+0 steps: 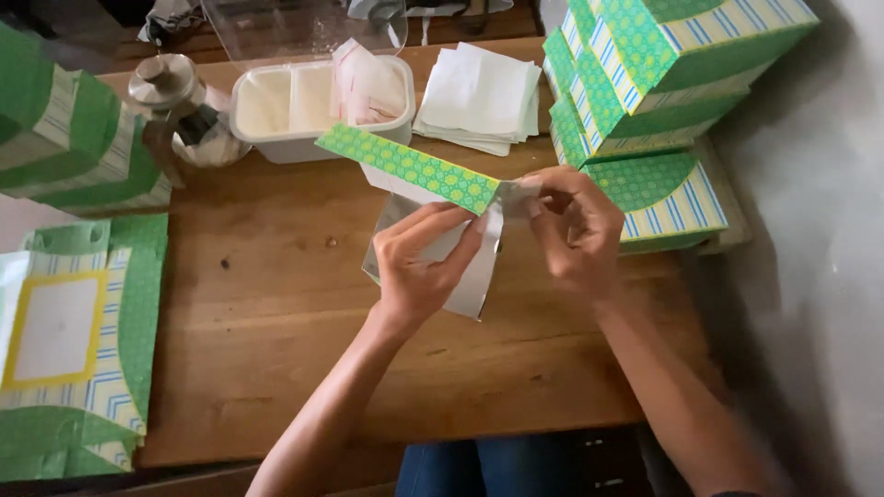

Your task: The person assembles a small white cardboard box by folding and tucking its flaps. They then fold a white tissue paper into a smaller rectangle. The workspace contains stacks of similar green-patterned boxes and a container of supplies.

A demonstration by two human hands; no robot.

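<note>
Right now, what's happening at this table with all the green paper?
A person seated at a wooden table holds a partly folded green-patterned cardboard box blank in both hands. The left hand grips its plain grey underside, while the right hand pinches a flap at the end. Finished green boxes are stacked on the right, flat blanks lie on the left, and a white tub and white sheets sit behind.

Soft, fairly dim daylight, seemingly from the far side of the wooden desk (276, 304), with a pale sheen near the white plastic tub (285, 110). Faint, diffuse shadows under the left hand (419, 262) and right hand (575, 230). Mild overall softness, slight motion blur on the fingers. Darker near edge and bottom corners; grey, flat wall at right. Slight wide-angle bending toward the edges.
</note>
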